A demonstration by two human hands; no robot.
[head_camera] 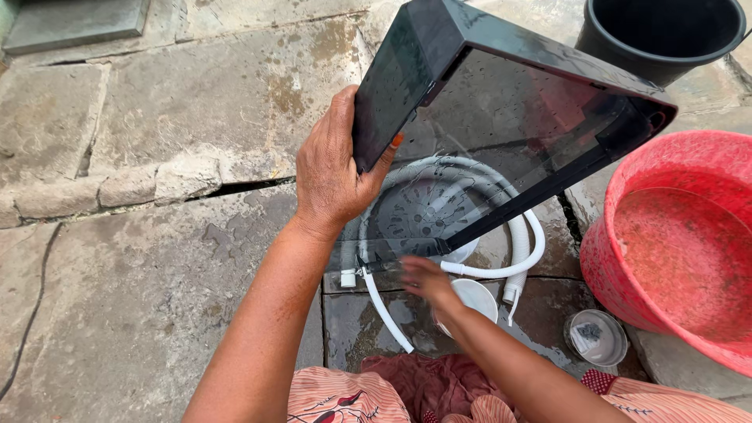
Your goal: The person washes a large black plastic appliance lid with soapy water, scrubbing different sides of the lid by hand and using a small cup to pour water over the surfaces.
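My left hand grips the left edge of a wet dark lid with a see-through panel, holding it tilted up off the stone floor. My right hand is blurred, its fingers at the lid's lower edge; whether it holds anything I cannot tell. Under the lid lie a coiled white corrugated hose and a thin white tube. A white round piece sits just right of my right hand.
A red plastic tub with water stands at the right. A black bucket stands at the top right. A small clear round dish sits near the tub. Wet stone slabs with cracks lie to the left.
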